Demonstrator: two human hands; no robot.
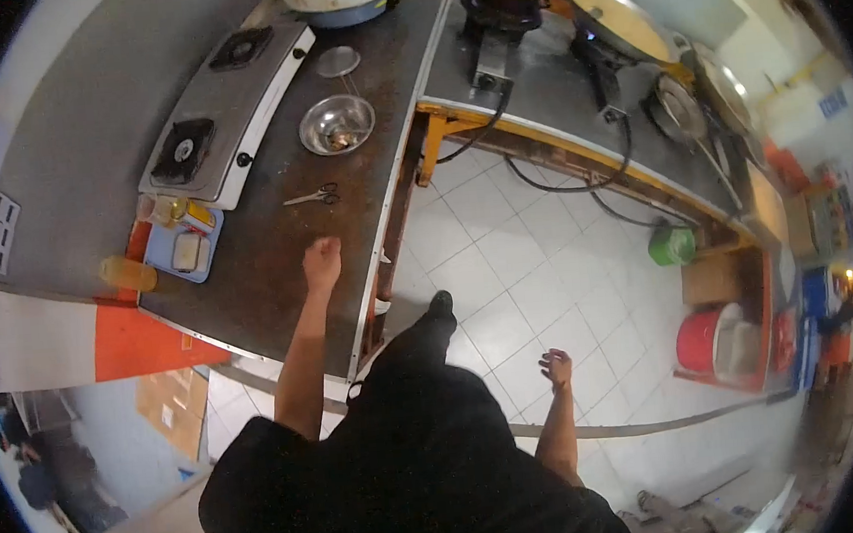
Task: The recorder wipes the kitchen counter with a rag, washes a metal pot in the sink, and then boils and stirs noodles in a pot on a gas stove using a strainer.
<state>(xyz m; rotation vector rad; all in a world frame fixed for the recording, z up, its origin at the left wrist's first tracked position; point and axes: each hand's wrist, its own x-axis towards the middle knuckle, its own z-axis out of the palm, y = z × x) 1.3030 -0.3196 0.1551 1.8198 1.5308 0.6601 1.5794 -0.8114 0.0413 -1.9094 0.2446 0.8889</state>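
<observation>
My left hand (322, 263) is curled into a loose fist above the dark countertop (272, 309), with nothing seen in it. Just beyond it lies a pair of scissors (313, 195) with dark handles. Farther back stands a shiny metal bowl (336, 113) with some brownish pieces in the bottom. Beside the bowl is a wire-handled strainer (337, 61). My right hand (556, 367) hangs over the white tiled floor, its fingers slightly bent and apart, holding nothing.
A two-burner gas stove (223, 117) sits along the left wall, near a blue tray (214, 242) of containers and an orange-yellow bottle (129, 273). Across the floor, a second counter (540, 81) bears a large wok (617, 18) and pans. Gas hoses (567, 188) hang below its edge.
</observation>
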